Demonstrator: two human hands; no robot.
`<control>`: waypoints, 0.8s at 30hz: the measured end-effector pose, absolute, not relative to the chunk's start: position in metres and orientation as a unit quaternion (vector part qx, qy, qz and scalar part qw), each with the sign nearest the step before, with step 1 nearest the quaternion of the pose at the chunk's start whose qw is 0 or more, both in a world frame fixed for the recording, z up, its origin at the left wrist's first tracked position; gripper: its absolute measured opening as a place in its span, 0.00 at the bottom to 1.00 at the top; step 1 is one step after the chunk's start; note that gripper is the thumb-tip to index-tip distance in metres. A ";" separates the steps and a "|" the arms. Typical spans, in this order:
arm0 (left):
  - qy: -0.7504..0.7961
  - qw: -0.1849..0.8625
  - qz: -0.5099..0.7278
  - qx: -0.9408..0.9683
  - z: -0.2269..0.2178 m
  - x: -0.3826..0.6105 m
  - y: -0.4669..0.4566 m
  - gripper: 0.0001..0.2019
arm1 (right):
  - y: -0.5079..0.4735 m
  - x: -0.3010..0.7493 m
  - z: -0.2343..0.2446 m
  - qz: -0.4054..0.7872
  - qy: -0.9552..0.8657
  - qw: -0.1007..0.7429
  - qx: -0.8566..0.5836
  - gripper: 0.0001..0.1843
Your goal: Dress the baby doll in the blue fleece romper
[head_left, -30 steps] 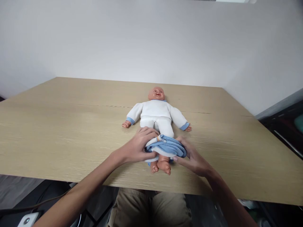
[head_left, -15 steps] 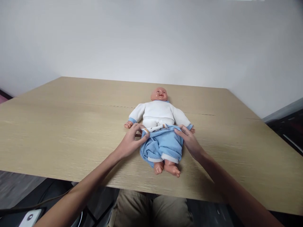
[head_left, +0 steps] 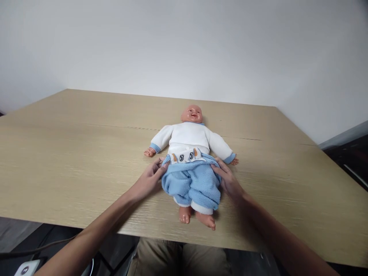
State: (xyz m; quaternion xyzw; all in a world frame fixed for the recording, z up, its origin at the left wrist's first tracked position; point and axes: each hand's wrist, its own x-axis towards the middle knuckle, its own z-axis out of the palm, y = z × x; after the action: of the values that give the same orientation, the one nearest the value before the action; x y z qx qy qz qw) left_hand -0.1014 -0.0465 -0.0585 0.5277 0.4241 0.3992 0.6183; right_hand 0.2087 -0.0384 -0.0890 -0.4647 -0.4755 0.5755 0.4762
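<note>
A baby doll (head_left: 192,114) lies on its back, head away from me, in a white top (head_left: 189,134) with blue cuffs. Blue terry overalls (head_left: 192,180) cover its legs, with white cuffs above the bare feet. Their bib (head_left: 186,156), printed with eyes and orange patches, lies at the doll's waist. My left hand (head_left: 152,175) pinches the overalls at the left side of the waist, thumb on top. On the opposite side, my right hand (head_left: 228,178) grips the edge of the same garment, its fingers partly hidden by the cloth.
The doll rests on a light wooden table (head_left: 86,161) with a thin seam across it. A pale wall (head_left: 172,46) stands behind. A dark object (head_left: 350,153) is at the right edge. Below the front edge are a cable and a white device (head_left: 27,268).
The overalls' upper edge has opened out, and the bib with its printed eyes now shows. My left hand has moved left and slightly down. The doll's feet appear lower in view.
</note>
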 end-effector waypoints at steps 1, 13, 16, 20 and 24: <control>0.422 0.623 0.399 0.524 -0.058 -0.103 -0.043 0.19 | -0.036 0.211 -0.088 0.582 -0.480 0.474 -0.454 0.15; 0.378 0.497 0.436 0.649 0.006 -0.100 0.021 0.15 | 0.019 0.202 -0.029 0.531 -0.605 0.444 -0.393 0.09; 0.440 0.472 0.408 0.645 0.012 -0.096 0.036 0.17 | 0.039 0.202 -0.036 0.519 -0.593 0.457 -0.413 0.07; 0.475 0.451 0.360 0.665 -0.006 -0.104 0.043 0.19 | 0.038 0.208 -0.056 0.487 -0.601 0.453 -0.444 0.07; 0.435 0.436 0.342 0.710 -0.020 -0.113 0.040 0.19 | 0.024 0.206 -0.052 0.412 -0.647 0.449 -0.459 0.12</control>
State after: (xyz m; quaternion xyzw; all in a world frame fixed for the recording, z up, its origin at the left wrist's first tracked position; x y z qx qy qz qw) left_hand -0.1129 0.0395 -0.0196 0.7097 0.4347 0.3421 0.4363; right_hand 0.2061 0.0244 -0.0515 -0.4588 -0.6465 0.4122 0.4491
